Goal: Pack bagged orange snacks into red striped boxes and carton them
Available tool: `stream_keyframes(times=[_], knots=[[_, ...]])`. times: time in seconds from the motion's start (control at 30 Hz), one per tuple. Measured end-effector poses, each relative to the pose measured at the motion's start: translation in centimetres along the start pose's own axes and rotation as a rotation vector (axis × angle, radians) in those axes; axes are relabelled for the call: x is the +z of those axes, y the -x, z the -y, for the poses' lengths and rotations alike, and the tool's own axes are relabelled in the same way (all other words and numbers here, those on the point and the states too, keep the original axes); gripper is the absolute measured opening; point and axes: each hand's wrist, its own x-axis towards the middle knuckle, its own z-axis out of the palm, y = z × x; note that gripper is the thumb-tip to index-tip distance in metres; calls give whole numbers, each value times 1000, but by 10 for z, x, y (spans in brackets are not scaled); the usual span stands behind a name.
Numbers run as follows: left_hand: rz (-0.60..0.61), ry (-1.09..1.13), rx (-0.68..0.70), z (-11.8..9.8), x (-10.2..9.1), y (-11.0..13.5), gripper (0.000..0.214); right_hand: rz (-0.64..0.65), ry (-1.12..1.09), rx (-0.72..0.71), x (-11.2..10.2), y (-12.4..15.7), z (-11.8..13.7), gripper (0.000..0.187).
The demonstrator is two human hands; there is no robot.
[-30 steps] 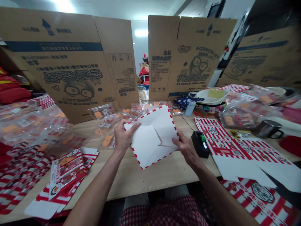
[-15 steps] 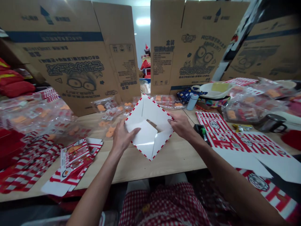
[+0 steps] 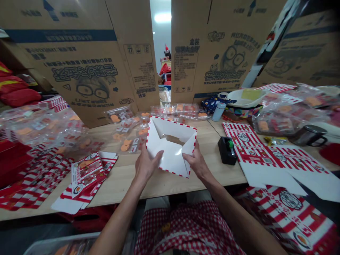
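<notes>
My left hand and right hand are spread, fingers holding both sides of the white carton, just above the wooden table. Bagged snacks lie just behind it, a tape dispenser sits right, and cardboard sheets stand beyond.

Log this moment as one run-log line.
left hand: holding red-edged white carton | right hand: holding same carton | nearby: black tape dispenser

The head camera looks forward and down from above the person's lap, across the tabletop. It sits close to the left hand and right hand, with upright cardboard sheets filling the far background.
</notes>
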Motion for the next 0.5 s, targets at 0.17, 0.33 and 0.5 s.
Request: stream_keyframes(times=[0.17, 0.33, 0.5], knots=[[118, 144, 64, -2, -16, 44, 82, 84, 297, 3, -31, 24, 27, 81], [215, 517, -61, -10, -50, 67, 72, 89, 622, -84, -65, 47, 66, 74], [207, 586, -14, -58, -80, 95, 90, 70, 796, -140, -99, 82, 111, 62]])
